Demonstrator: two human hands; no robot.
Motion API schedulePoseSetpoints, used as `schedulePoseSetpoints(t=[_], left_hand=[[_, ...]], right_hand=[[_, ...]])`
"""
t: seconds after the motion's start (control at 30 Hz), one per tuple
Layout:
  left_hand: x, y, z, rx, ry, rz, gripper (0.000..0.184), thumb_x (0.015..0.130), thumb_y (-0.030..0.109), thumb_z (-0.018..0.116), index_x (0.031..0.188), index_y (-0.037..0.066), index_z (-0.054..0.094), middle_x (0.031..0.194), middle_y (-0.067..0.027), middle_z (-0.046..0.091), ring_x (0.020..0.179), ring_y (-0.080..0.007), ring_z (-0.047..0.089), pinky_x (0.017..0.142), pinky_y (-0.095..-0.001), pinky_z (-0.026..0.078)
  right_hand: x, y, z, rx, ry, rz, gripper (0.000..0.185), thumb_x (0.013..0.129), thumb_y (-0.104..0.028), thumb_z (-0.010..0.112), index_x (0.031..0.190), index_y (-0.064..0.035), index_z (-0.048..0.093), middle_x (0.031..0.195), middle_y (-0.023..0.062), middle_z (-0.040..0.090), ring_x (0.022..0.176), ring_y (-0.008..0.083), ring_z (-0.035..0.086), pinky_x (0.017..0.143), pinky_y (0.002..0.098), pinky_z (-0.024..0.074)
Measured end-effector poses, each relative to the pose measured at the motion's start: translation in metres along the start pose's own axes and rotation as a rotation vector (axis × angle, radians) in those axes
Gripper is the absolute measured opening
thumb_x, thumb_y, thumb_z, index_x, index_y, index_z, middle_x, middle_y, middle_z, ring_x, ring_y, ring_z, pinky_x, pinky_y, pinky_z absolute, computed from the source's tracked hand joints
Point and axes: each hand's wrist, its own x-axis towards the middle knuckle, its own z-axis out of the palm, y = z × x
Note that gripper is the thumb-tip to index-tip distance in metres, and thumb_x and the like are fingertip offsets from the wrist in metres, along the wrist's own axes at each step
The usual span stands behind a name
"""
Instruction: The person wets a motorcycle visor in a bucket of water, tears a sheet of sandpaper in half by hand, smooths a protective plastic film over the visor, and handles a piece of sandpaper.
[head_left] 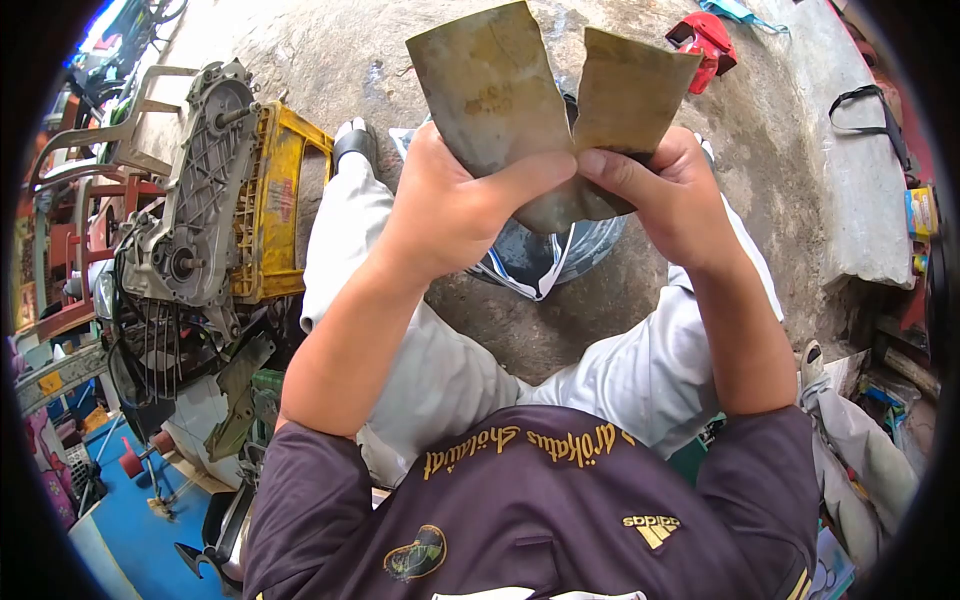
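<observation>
Both hands grip a worn, brownish-grey sheet of sandpaper (490, 85) with faint printing on it. A split runs down from its top edge, so the two upper halves spread apart while the lower part still looks joined. My left hand (465, 200) is closed on the left half, thumb pressed flat near the middle. On the other half, my right hand (665, 195) pinches with its thumb close to the left thumb. The fingers behind the sheet are mostly hidden. Below it, between my legs, sits a clear basin (598, 245), partly covered by the sheet and hands.
At left, a grey metal engine casing (205, 190) leans against a yellow crate (285, 200). A red object (708, 48) lies on the concrete floor at the upper right. A concrete ledge (850, 190) runs along the right, with a black strap (868, 105) on it.
</observation>
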Motion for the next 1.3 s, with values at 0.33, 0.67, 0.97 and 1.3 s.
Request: schedulePoseSetpoints(t=[0.33,0.67,0.97,1.3], left_hand=[[-0.002,0.006,-0.007,0.062,-0.005,-0.023,0.016,0.084,0.008,0.080,0.097,0.000,0.074,0.089,-0.0038,0.075,0.081,-0.0116,0.069,0.073,-0.0281,0.054],[-0.003,-0.005,-0.010,-0.033,-0.008,-0.168,0.016,0.088,0.013,0.079,0.095,-0.001,0.075,0.081,-0.0026,0.073,0.072,-0.0080,0.064,0.066,-0.0253,0.051],[-0.004,-0.004,-0.008,0.062,-0.030,-0.185,0.019,0.087,0.016,0.079,0.093,-0.001,0.073,0.078,-0.0030,0.072,0.067,-0.0097,0.064,0.062,-0.0258,0.050],[-0.003,-0.007,-0.001,-0.125,0.049,-0.073,0.012,0.090,0.011,0.077,0.096,0.001,0.074,0.081,-0.0021,0.073,0.065,-0.0083,0.063,0.058,-0.0237,0.048]], right_hand=[[0.003,-0.004,0.001,-0.051,0.022,0.026,0.020,0.099,-0.008,0.068,0.114,0.0043,0.072,0.105,0.0061,0.075,0.093,0.0106,0.069,0.083,0.0267,0.0557],[0.005,-0.004,0.004,-0.066,0.030,0.045,0.023,0.099,-0.009,0.070,0.115,0.0068,0.071,0.104,0.0095,0.076,0.094,0.0134,0.071,0.086,0.0290,0.0583],[0.000,-0.009,-0.001,-0.129,-0.009,0.104,0.020,0.098,-0.010,0.071,0.111,0.0057,0.072,0.100,0.0069,0.075,0.088,0.0102,0.069,0.077,0.0264,0.0567],[0.005,0.001,0.006,-0.094,0.090,-0.008,0.017,0.096,-0.014,0.073,0.105,0.0001,0.075,0.087,0.0017,0.073,0.068,0.0056,0.060,0.061,0.0222,0.0474]])
